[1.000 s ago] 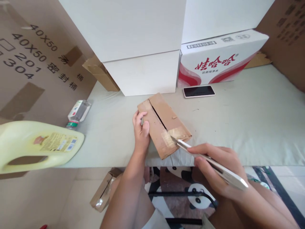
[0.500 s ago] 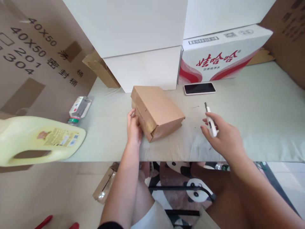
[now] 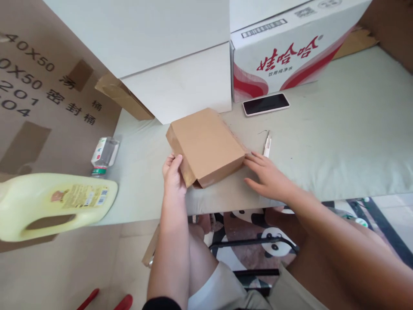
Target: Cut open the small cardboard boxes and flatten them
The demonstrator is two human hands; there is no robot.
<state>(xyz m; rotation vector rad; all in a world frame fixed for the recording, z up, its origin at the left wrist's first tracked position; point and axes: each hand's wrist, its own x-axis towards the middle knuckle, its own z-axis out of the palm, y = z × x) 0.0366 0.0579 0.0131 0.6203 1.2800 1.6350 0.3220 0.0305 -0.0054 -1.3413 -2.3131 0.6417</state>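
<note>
A small brown cardboard box (image 3: 206, 144) lies on the pale green table (image 3: 338, 142), plain side up, with a flap loose at its near corner. My left hand (image 3: 172, 174) grips the box's near left edge. My right hand (image 3: 269, 176) rests flat on the table, its fingertips touching the box's right corner, holding nothing. A white utility knife (image 3: 266, 145) lies on the table just beyond my right fingers.
A phone (image 3: 266, 103) lies behind the knife. White boxes (image 3: 180, 82) and a red-and-white printed carton (image 3: 290, 51) stand at the back. A small bottle (image 3: 103, 155) and a yellow jug (image 3: 54, 202) lie at the left beside a large brown carton (image 3: 41, 99).
The box was turned over from its taped seam to its plain side. My right hand lifted the knife away, laid it on the table and moved to the box's right corner.
</note>
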